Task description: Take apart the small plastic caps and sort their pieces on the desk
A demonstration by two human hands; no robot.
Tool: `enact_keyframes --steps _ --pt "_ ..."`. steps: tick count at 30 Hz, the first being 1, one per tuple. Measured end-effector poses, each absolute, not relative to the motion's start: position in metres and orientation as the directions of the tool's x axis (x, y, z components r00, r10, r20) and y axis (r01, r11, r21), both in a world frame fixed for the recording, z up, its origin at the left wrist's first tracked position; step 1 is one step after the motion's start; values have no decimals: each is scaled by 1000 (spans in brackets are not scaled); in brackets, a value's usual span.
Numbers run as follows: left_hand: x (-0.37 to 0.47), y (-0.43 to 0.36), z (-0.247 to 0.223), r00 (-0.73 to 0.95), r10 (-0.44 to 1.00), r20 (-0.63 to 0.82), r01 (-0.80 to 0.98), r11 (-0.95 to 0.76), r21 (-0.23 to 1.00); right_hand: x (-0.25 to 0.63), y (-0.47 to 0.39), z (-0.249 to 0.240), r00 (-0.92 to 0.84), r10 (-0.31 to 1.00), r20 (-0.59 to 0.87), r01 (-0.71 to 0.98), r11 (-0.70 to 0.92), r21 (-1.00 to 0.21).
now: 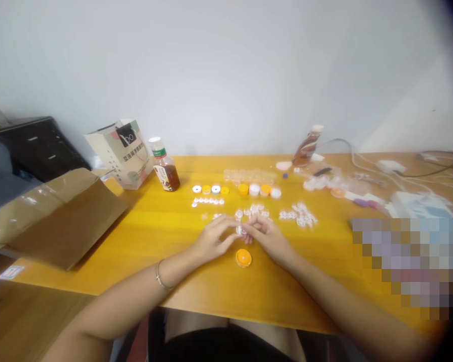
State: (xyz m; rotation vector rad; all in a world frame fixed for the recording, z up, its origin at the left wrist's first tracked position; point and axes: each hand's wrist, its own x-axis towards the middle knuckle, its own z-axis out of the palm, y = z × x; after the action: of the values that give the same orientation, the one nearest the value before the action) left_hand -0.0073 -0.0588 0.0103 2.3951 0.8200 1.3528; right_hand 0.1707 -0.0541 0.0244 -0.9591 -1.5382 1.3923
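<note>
Two hands [218, 236] [266, 236], fingertips pinching a small whitish piece [240, 229], perhaps clear plastic, its outline blurred

The view is bright and evenly lit, with a hazy veil over the pale wall [226, 80]. Glare whitens the small pieces at the centre, and soft sheen lies on the yellow tabletop [143, 236]. Shadows are faint. Fine detail is smeared throughout, worst toward three o'clock. Straight edges bow and stretch at the rim; dark vignetting closes in from one to five o'clock, and coarse pixel blocks cover a patch near four o'clock.
</note>
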Motion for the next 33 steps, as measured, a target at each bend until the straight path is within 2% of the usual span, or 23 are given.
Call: enact_keyframes --steps 3,8,10,17,22,26,30,33 --pt "-5 -61 11 381 599 705 367 -797 479 171 -55 23 -364 924 119 36 142 -989" --pt "-4 -64 13 362 580 730 373 -807 458 174 -60 24 -309 889 338 164 400 -902" --pt "-4 -64 13 376 552 744 362 -827 430 174 -62 26 -305 876 372 185 438 -880" --pt "-6 -61 12 386 528 756 387 -837 387 170 -57 23 -297 933 203 52 228 -972" --pt "-13 -61 17 325 503 801 387 -844 373 184 -40 19 -38 981 191 23 192 -981" --pt "-16 -60 18 358 548 756 396 -822 409 193 -30 18 24 967 255 172 248 -953" --pt "-14 -57 15 381 615 690 417 -781 466 193 -25 12 -90 929 360 425 363 -830" --pt "-12 -55 12 391 616 684 424 -780 460 191 -21 6 -155 891 427 537 439 -721"
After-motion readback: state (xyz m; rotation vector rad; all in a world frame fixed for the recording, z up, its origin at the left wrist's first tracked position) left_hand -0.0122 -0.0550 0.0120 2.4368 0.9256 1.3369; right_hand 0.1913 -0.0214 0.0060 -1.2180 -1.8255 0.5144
